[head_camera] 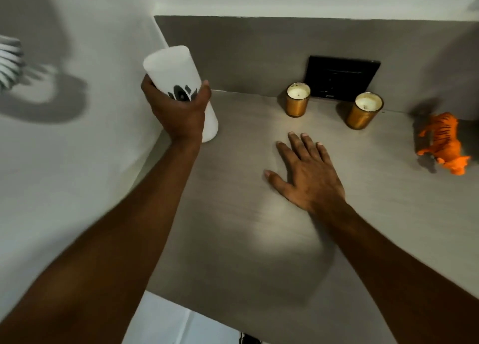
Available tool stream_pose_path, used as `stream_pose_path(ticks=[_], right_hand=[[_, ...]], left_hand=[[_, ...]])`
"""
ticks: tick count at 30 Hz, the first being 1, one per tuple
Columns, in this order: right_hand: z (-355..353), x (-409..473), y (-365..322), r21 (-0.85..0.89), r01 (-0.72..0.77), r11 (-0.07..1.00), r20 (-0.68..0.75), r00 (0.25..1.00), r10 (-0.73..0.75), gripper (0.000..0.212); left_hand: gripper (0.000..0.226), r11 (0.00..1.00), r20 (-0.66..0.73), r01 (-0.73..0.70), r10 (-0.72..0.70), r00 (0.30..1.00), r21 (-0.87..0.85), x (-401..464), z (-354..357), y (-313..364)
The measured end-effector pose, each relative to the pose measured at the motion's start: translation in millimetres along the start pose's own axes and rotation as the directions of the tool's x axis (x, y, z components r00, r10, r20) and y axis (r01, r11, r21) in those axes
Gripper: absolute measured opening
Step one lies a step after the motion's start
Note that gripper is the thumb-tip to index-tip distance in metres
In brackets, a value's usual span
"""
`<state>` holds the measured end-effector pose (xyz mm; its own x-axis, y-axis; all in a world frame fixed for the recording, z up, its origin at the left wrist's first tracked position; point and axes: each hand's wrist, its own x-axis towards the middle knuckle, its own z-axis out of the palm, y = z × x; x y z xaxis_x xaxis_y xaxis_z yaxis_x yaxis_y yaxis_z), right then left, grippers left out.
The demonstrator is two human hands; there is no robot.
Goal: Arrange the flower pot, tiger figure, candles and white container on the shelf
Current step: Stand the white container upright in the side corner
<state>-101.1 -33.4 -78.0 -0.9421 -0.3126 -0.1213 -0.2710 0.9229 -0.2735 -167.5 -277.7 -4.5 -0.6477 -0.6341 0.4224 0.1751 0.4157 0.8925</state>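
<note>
My left hand is shut around a tall white container with a black mark, standing at the shelf's far left corner against the wall. My right hand lies flat and open on the grey shelf, palm down, holding nothing. Two candles in gold glass jars stand near the back: one left, one right. An orange tiger figure stands at the right edge of the view. No flower pot is clearly in view.
A black panel is set against the grey back wall behind the candles. A white wall borders the shelf on the left, with a striped object at the far left edge. The shelf's front edge is near me.
</note>
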Motion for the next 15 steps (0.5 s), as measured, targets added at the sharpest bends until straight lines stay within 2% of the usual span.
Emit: stream_pose_path(ticks=[6, 8, 9, 11, 12, 13, 15], right_hand=[[-3, -5, 4, 0.062, 0.001, 0.998, -0.024, 1.000, 0.001, 0.083], [-8, -17, 1, 0.202, -0.044, 0.978, -0.098, 0.993, 0.065, 0.071], [-11, -29, 3, 0.317, -0.102, 0.943, -0.142, 0.978, 0.154, 0.067], [-10, -65, 18, 0.514, -0.199, 0.834, -0.190, 0.922, 0.337, 0.062], [-9, -85, 25, 0.544, -0.215, 0.811, -0.207, 0.902, 0.378, 0.059], [-6, -106, 33, 0.547, -0.230, 0.805, -0.227, 0.885, 0.407, 0.054], [-4, -148, 63, 0.561, -0.288, 0.776, -0.302, 0.802, 0.515, 0.044]], left_hand=[[0.112, 1.000, -0.039, -0.016, 0.017, 0.999, 0.019, 7, 25, -10], [0.123, 0.995, -0.030, 0.078, -0.076, 0.997, 0.066, -22, 18, -19], [0.125, 0.986, -0.021, 0.149, -0.148, 0.989, 0.079, -45, 12, -21], [0.115, 0.961, 0.008, 0.270, -0.271, 0.962, 0.056, -97, 0, -23], [0.103, 0.951, 0.046, 0.306, -0.308, 0.950, 0.037, -122, -8, -22], [0.087, 0.947, 0.120, 0.321, -0.322, 0.939, 0.029, -148, -15, -16], [0.062, 0.942, 0.349, 0.335, -0.325, 0.879, 0.033, -207, -12, 3]])
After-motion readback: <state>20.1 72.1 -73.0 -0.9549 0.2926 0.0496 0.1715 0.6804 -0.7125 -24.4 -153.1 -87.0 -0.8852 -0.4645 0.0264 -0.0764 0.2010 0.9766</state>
